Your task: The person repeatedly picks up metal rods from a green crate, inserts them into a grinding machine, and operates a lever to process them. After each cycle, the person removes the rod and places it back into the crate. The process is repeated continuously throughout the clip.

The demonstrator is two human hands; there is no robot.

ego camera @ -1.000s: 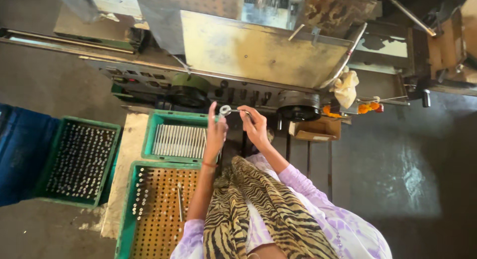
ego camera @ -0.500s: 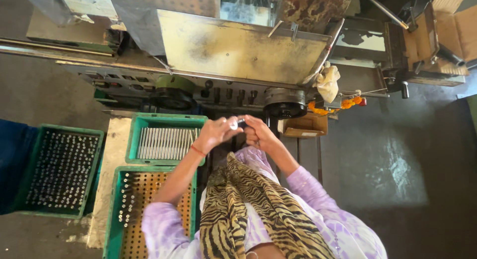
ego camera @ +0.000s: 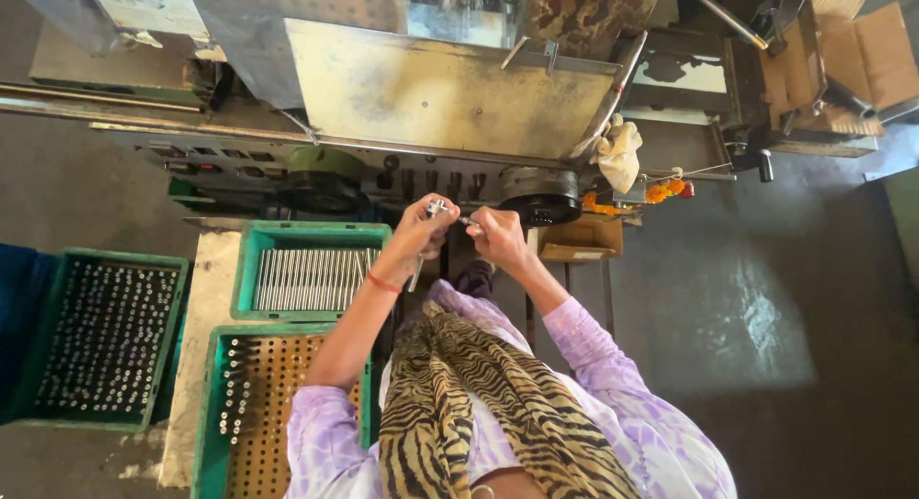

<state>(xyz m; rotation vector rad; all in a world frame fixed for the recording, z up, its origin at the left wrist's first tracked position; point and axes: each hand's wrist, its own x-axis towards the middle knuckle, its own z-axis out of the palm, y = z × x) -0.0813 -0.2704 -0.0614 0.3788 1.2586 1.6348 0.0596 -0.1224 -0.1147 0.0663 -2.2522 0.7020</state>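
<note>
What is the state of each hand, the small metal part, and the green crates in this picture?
left hand: closed on the small metal part
right hand: fingers pinched at the same part
small metal part: held up between both hands
upper green crate: holds metal rods lying flat
lower green crate: perforated board, few holes filled
left green crate: full of upright dark pieces
cardboard box: open

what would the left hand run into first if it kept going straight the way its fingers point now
Probably the right hand: the left hand points across at it, with only a small silvery metal part pinched between them. Beyond lies the dark round machine wheel, though depth is hard to judge from above.
</note>
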